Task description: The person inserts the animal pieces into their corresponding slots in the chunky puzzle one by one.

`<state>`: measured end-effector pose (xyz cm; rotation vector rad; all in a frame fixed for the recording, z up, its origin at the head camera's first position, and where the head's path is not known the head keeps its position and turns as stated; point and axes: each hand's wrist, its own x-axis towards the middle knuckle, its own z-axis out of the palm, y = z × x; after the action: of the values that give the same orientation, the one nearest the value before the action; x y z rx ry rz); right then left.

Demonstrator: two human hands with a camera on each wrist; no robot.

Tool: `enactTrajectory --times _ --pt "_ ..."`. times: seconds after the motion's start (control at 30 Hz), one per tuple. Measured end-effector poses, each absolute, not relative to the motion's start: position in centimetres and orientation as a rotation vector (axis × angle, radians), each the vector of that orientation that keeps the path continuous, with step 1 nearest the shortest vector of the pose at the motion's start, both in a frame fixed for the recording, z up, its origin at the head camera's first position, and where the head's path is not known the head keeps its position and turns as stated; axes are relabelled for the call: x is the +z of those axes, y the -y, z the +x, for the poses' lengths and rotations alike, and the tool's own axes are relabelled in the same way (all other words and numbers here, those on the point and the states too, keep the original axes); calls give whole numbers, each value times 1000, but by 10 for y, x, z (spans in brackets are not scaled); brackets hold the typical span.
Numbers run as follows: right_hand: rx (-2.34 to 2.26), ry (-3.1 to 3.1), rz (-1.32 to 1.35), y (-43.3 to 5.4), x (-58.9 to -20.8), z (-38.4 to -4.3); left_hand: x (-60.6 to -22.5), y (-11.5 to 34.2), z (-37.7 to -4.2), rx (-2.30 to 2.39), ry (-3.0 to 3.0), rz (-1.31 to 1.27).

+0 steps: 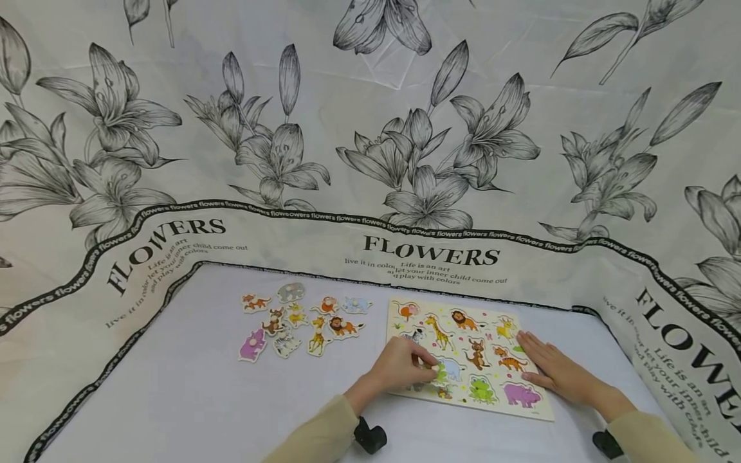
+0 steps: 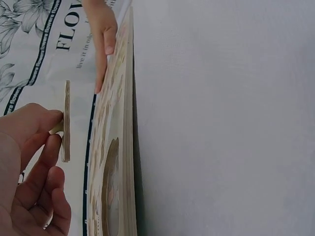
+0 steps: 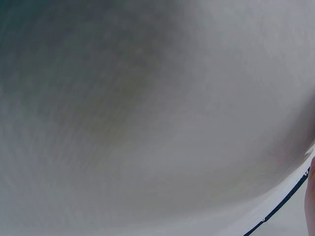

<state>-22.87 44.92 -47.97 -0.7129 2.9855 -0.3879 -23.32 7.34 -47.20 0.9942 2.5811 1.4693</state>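
Observation:
My left hand (image 1: 399, 366) pinches a green frog puzzle piece (image 1: 442, 372) by its small knob, between thumb and fingers. In the left wrist view the piece (image 2: 67, 147) stands edge-on, raised off the puzzle board (image 2: 129, 147). That cream wooden board (image 1: 428, 308) bears animal pictures, among them a frog (image 1: 480, 390), a purple hippo (image 1: 522, 395) and a lion (image 1: 463, 319). My right hand (image 1: 558, 370) lies with straight fingers on the board's right edge. The right wrist view is mostly blurred white cloth, with a sliver of skin (image 3: 310, 201) at its right edge.
Left of the board lie several loose animal pieces, including a purple hippo piece (image 1: 252, 346), a giraffe piece (image 1: 318, 337), a lion piece (image 1: 346, 326) and a grey piece (image 1: 291, 293). White cloth (image 1: 173, 386) covers the table. A flower-printed curtain (image 1: 324, 244) rises behind it.

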Motion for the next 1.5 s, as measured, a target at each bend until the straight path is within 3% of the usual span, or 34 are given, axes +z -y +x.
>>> enactTrajectory --times 1.5 --pt "-455 -2912 -594 -447 -477 -230 -479 -134 -225 1388 -2609 827"
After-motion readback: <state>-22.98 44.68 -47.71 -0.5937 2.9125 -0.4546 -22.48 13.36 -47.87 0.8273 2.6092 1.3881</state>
